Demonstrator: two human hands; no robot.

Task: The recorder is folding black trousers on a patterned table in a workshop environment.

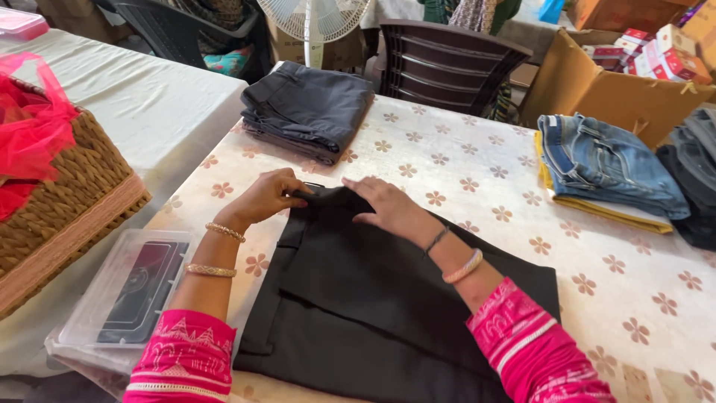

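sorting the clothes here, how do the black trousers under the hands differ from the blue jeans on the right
The black trousers are plain dark cloth, while the blue jeans are faded denim. The trousers lie spread flat near the table's front edge with the left hand and right hand on their top end; the jeans sit folded and untouched on a yellow garment. Both rest on the flowered tablecloth.

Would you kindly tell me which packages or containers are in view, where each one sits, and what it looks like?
Cardboard box: top right, beyond the table; large, brown, flaps open.
Small cartons: inside that box; rectangular, red and white.
Clear plastic box: left of the left hand; shallow, see-through, dark item inside.
Wicker basket: far left; brown weave, red wrapping inside.
Pink-lidded container: top left corner; flat.
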